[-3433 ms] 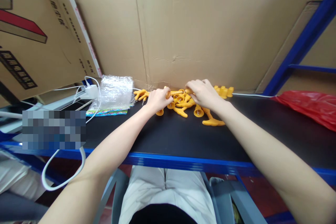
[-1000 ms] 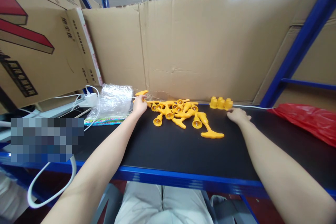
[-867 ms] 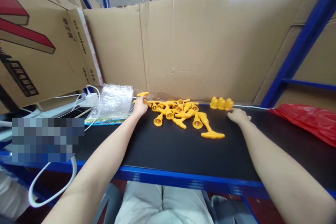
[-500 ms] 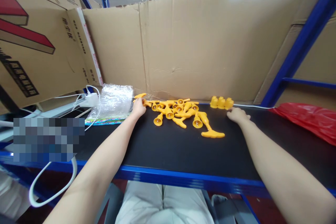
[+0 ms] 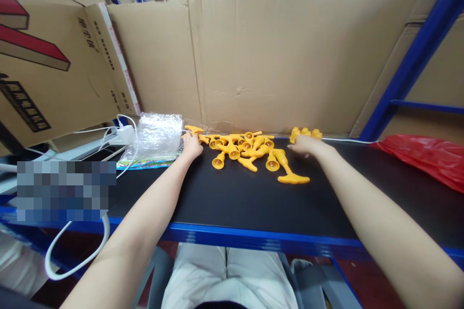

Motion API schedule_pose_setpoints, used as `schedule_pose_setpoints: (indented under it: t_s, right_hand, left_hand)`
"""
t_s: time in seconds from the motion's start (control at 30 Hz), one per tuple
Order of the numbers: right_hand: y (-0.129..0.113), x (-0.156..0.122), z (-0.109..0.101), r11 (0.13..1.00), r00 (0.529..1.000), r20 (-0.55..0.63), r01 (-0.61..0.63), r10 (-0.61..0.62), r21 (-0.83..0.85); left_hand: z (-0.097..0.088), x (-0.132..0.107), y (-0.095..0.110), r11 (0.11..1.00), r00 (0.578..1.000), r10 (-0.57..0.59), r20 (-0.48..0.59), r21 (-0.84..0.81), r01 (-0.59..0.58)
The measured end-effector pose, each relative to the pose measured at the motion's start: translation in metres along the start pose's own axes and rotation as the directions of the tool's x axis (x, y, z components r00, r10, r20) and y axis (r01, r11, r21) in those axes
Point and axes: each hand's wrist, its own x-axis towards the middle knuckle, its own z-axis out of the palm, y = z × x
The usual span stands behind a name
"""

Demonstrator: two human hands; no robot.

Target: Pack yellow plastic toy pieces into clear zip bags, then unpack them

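Note:
A pile of yellow plastic pieces (image 5: 250,147) lies on the black shelf; several have bell-shaped cups with something shiny inside. My left hand (image 5: 192,145) is at the pile's left end, its fingers closed around a yellow T-handled piece (image 5: 194,129) whose handle shows above them. Another T-shaped handle (image 5: 293,179) points toward me at the front right of the pile. To the right, my right hand (image 5: 306,146) is low over the shelf, fingers stretched out and holding nothing visible. Just behind it stands a group of yellow cups (image 5: 306,133), partly covered by the hand.
Clear plastic wrap (image 5: 159,130) lies to the left, beside a white plug with cables (image 5: 125,134). A red plastic bag (image 5: 424,157) is at the right. A cardboard panel (image 5: 271,58) closes off the back, and a blue rail (image 5: 253,239) runs along the front edge.
My right hand has moved left, from the right side of the yellow cups to in front of them. My left hand stays at the left end of the pile. The view tilts slightly down.

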Motion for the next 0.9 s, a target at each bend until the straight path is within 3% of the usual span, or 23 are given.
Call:
schedule_pose_setpoints:
  t_s: [0.07,0.1,0.2,0.33,0.47,0.6,0.73,0.9]
  right_hand:
    - [-0.016,-0.008,-0.008,0.997,0.939,0.344,-0.042,0.019,0.06]
    - [-0.023,-0.012,-0.011,0.997,0.908,0.42,-0.043,0.01,0.071]
    - [-0.035,-0.021,-0.016,0.997,0.87,0.492,-0.015,-0.023,0.073]
    - [-0.039,-0.027,-0.016,0.999,0.892,0.451,0.004,-0.028,0.053]
    - [-0.042,-0.031,-0.024,0.999,0.952,0.305,0.041,-0.033,-0.019]
    - [-0.049,-0.038,-0.038,0.993,0.999,-0.021,0.048,-0.05,-0.111]
    - [-0.063,-0.052,-0.049,0.996,0.949,-0.308,0.042,-0.063,-0.077]
    - [-0.082,-0.076,-0.059,0.977,0.815,-0.555,0.213,-0.165,0.022]
  left_hand:
    - [0.0,0.0,-0.001,1.0,1.0,-0.009,-0.006,-0.012,0.009]
    - [0.001,0.001,-0.001,1.0,1.0,-0.013,-0.009,-0.013,0.013]
    - [0.002,0.002,-0.001,1.0,1.0,0.008,0.005,0.009,-0.008]
    - [0.005,0.002,0.002,0.997,0.995,0.075,0.06,0.032,-0.077]
    - [0.004,0.0,0.006,0.997,0.997,0.07,-0.015,-0.031,-0.071]
    - [-0.01,-0.004,0.018,0.968,0.963,0.22,-0.156,-0.086,-0.235]
    - [-0.034,-0.022,0.047,0.87,0.86,0.452,-0.238,-0.096,-0.484]
    - [-0.061,-0.057,0.089,0.784,0.779,0.591,-0.212,-0.075,-0.616]
